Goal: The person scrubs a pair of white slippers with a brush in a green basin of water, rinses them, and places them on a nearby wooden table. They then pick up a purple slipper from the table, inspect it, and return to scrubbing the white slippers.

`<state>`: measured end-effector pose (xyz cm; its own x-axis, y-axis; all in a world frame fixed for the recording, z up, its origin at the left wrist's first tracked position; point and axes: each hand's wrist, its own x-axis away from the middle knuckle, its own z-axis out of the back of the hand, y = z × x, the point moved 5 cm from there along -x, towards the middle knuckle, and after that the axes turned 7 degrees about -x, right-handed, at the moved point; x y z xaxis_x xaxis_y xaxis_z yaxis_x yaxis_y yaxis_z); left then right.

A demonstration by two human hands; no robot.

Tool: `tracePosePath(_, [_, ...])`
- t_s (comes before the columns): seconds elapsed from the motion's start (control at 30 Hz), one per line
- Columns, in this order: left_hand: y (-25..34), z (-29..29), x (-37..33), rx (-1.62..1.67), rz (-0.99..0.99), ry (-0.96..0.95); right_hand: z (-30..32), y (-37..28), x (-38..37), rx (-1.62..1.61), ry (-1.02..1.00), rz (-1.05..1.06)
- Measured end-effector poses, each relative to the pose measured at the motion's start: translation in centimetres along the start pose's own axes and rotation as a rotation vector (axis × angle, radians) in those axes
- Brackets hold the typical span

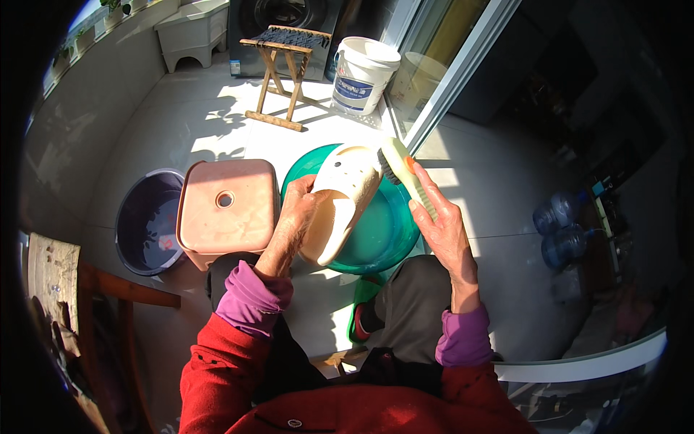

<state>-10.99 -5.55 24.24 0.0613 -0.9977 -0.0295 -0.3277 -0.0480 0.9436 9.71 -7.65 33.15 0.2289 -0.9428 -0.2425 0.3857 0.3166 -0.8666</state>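
Note:
A cream clog (350,176) is held tilted over a green basin (394,249) of cloudy water. My left hand (295,215) grips the clog at its side, by the foot opening. In my right hand (444,226) is a pale yellow-green scrub brush (406,173) with dark bristles, its orange spot under my fingers. The bristles face the clog's toe; whether they touch it I cannot tell. The basin stands on the floor in front of my knees, partly hidden by the clog.
A pink plastic stool (228,206) stands left of the green basin, beside a dark purple tub (150,220) holding water. Farther off are a wooden folding stool (283,72) and a white bucket (365,76). A glass sliding door (463,72) runs along the right. A wooden chair (54,278) is near left.

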Motion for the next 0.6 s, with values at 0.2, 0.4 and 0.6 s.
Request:
tracePosePath(0.2, [-0.9,0.5,-1.8,-0.358,0.020,-0.016,0.4,-1.0,0.5,0.054,-0.016,0.158])
tracePosePath(0.4, [-1.0,0.5,-2.2,-0.579,-0.140,-0.082,0.6,-2.4,-1.9,0.605,-0.139,0.301])
tracePosePath(0.6, [0.8,0.3,-0.9,-0.659,-0.217,0.006,1.2,-3.5,-3.0,0.771,-0.204,0.404])
